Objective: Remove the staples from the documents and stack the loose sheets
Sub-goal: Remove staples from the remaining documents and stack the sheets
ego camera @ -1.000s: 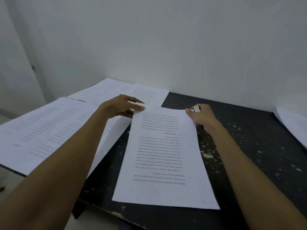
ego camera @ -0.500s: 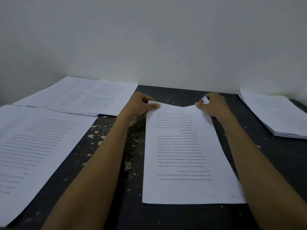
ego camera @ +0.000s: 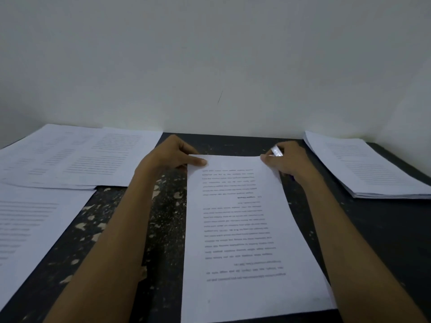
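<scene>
Pinching the far left corner of the document (ego camera: 245, 229), the left grip (ego camera: 170, 157) has its thumb laid on top of the sheet; its fingers are hidden behind the edge. The right grip (ego camera: 289, 162) is curled round a small silvery tool (ego camera: 276, 151), whose end shows above the knuckles, and its fingertips meet the far right corner of the same document. The document lies flat on the dark, paint-flecked counter (ego camera: 163, 229), between the forearms, its print upside down to the wearer. No staple can be made out at either corner, nor how many leaves lie there. A thick stack of sheets (ego camera: 363, 169) sits well to the right, near the wall; spread pages (ego camera: 77, 157) and a nearer page (ego camera: 28, 224) lie to the left.

Risks noted: if the tool is levered steeply, the corner is likely to tear. Only the far edge is held, so the near end could swivel on the counter. A freed staple may be lost among the pale flecks. Leaves carried across one-handed may land askew on the stack.
</scene>
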